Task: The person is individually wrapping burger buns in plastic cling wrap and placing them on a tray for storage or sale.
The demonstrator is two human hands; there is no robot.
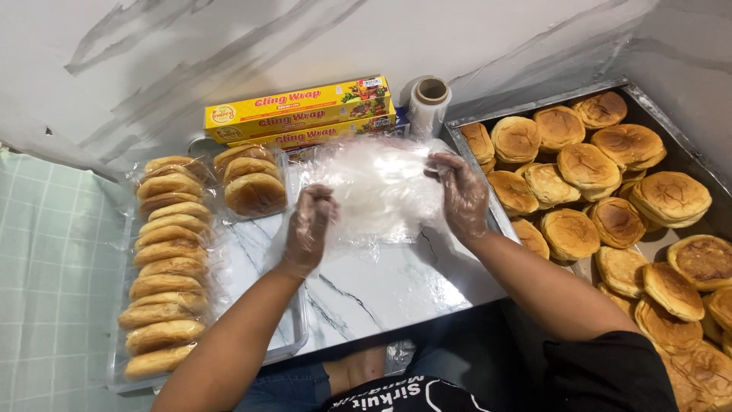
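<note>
Starting at the left edge, a clear plastic tray (pixel 293 339) rests on the marble-patterned table (pixel 381 286) and carries a long column of wrapped buns (pixel 164 263) running from far to near, with a shorter wrapped stack of buns (pixel 252 183) just beside its far end. Behind these, against the wall, lie two long yellow cartons (pixel 301 114) with red lettering and a small food picture at the right end; they are stacked, long axis running left to right, slightly raised to the right. Just right of them a roll of clear film (pixel 429 103) stands upright on its end.

At centre, a sheet of clear film (pixel 377 191) is held above the table, spread between both gloved hands, its long axis running left to right and its face turned towards the camera; its lower edge hangs crumpled. The left hand (pixel 309 229) is closed on the sheet's near left edge. The right hand (pixel 461 194) pinches the far right edge with its fingers curled. Bare table surface lies below and in front of the sheet, reaching to the near edge.

To the right, a metal tray (pixel 534 103) butts against the table's right edge and holds many unwrapped round buns (pixel 587 164), piled loosely and overlapping, filling it up to its rim.
</note>
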